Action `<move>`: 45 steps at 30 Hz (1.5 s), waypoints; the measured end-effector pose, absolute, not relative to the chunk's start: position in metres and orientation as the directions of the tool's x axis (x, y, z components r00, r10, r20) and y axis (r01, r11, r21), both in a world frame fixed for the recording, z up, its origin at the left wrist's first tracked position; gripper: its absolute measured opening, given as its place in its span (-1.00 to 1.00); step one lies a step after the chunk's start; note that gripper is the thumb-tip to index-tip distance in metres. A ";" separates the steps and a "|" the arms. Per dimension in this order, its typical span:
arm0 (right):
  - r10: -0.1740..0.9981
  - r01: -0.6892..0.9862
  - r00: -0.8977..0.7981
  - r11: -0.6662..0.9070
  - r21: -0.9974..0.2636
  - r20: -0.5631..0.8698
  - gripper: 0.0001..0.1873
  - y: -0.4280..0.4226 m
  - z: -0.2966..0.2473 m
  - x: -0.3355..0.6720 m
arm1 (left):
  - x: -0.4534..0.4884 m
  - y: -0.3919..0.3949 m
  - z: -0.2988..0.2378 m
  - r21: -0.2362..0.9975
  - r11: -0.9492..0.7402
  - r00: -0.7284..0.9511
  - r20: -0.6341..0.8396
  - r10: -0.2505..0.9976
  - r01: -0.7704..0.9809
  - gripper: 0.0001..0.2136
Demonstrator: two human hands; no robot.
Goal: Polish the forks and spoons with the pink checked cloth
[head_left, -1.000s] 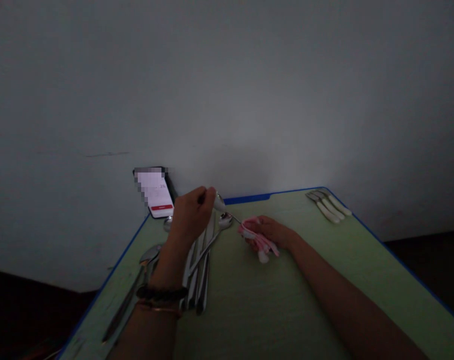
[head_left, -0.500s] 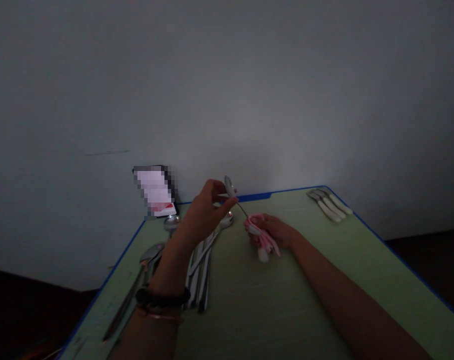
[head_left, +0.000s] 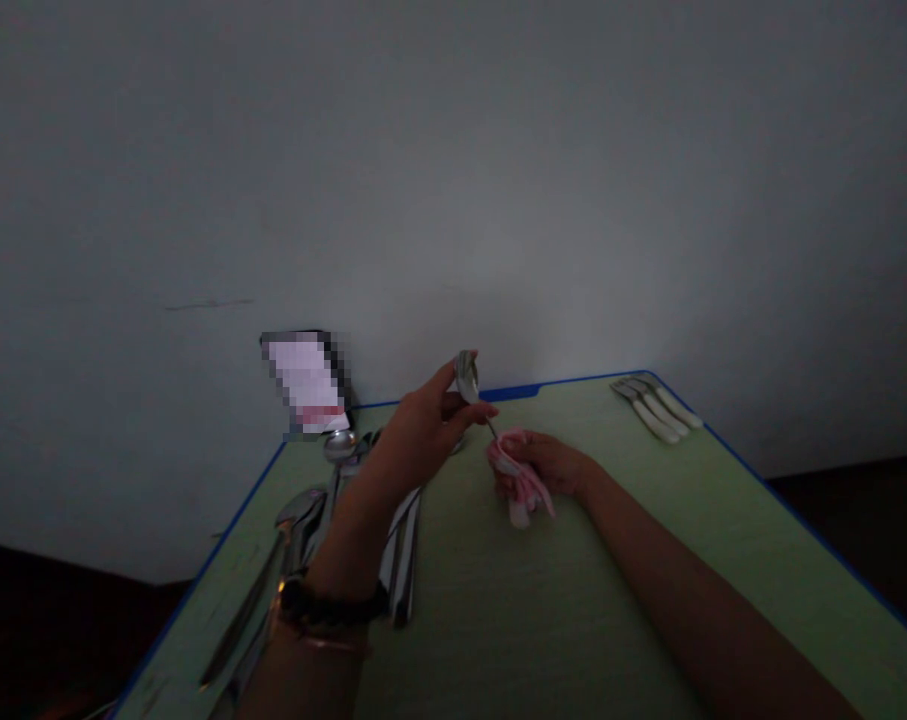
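Note:
Above the middle of the table, my left hand (head_left: 430,430) pinches a metal spoon (head_left: 466,376) near its bowl, which points up and away. The spoon's handle runs down to the right into a pink and white cloth (head_left: 524,485). My right hand (head_left: 547,462) is closed around the cloth, pressing it about the handle, and the handle's lower part is hidden inside. Under and beside my left forearm lie several metal pieces of cutlery (head_left: 402,575), partly covered by the arm.
Several larger spoons (head_left: 299,508) lie along the left side of the green table (head_left: 520,620), which has a blue edge. At the back left a phone with a blurred screen (head_left: 307,380) leans on the wall. Three white-handled forks (head_left: 657,408) lie at the back right.
My left hand has shifted slightly right, closer to the cloth, and the spoon's bowl has turned. Less of the handle shows between the hands. My right hand has barely moved.

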State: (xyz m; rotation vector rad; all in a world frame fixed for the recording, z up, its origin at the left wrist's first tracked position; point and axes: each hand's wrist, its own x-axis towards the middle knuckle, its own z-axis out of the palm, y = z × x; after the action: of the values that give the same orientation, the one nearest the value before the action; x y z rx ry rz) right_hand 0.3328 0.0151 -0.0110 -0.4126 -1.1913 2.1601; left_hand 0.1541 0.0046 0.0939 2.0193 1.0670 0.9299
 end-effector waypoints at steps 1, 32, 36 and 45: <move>0.658 -0.371 -0.752 -0.391 -0.842 0.025 -0.63 0.015 -0.010 0.333 | 0.155 0.004 0.094 0.808 -0.456 0.426 0.288 0.858 0.373 -0.46; 0.634 -0.355 -0.773 -0.394 -0.848 0.029 -0.59 0.015 -0.013 0.336 | 0.160 -0.005 0.107 0.773 -0.491 0.519 0.250 0.818 0.402 -0.39; 0.648 -0.363 -0.761 -0.379 -0.851 0.036 -0.59 0.015 -0.012 0.334 | 0.161 -0.008 0.112 0.737 -0.524 0.527 0.268 0.807 0.427 -0.41; 0.690 -0.418 -0.717 -0.318 -0.851 0.094 -0.59 0.015 -0.009 0.329 | 0.164 -0.010 0.116 0.733 -0.507 0.494 0.268 0.827 0.453 -0.44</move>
State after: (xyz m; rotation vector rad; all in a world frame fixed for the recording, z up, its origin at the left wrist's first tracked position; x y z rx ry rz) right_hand 0.3293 0.0151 -0.0093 -0.3758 -1.2185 2.0722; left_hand 0.1635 -0.0099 0.1156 2.1509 1.0489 0.8266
